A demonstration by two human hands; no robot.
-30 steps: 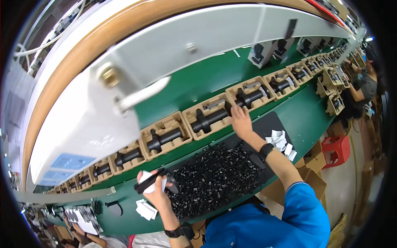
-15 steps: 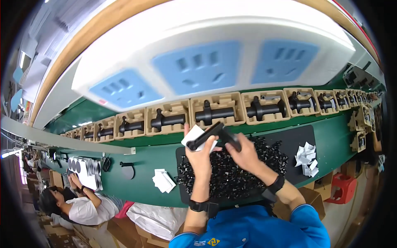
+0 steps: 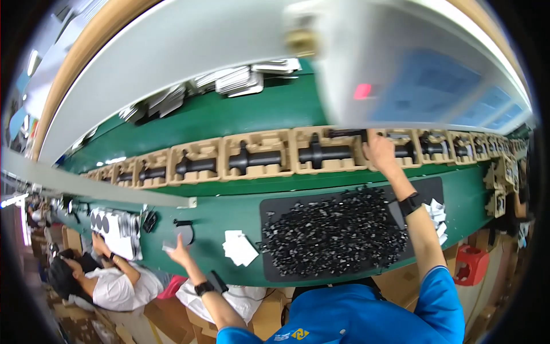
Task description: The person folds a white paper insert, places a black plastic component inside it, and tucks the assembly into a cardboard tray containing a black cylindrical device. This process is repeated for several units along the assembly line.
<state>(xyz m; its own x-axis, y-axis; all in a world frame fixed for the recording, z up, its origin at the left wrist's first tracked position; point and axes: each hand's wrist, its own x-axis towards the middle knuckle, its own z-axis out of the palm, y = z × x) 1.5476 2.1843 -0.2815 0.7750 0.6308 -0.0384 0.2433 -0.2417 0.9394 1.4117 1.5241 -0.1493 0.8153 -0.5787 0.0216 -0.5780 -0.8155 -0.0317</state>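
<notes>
My right hand (image 3: 379,152) reaches over the row of cardboard trays, its fingers closed on a black bar-shaped part (image 3: 349,133). That part lies across the top of a tray (image 3: 298,166) holding a black cylindrical part with a crosspiece (image 3: 325,153). Far to the left, my left hand (image 3: 181,253) hovers over the green bench with thumb and fingers apart. A pale patch shows at its fingertips, too blurred to name. Just beyond it lies a black piece with a grey rounded pad (image 3: 184,232).
A heap of small black parts (image 3: 332,235) covers a dark mat (image 3: 275,209). White cards (image 3: 239,247) lie left of it, folded white papers (image 3: 438,221) right. A white socket strip (image 3: 349,114) hangs above. A co-worker (image 3: 123,284) sits at left; a red stool (image 3: 471,265) stands at right.
My hands have parted from above the heap, where they held the black part and a white card. The right went up to the trays with the black part; the left moved far left. The view shifted.
</notes>
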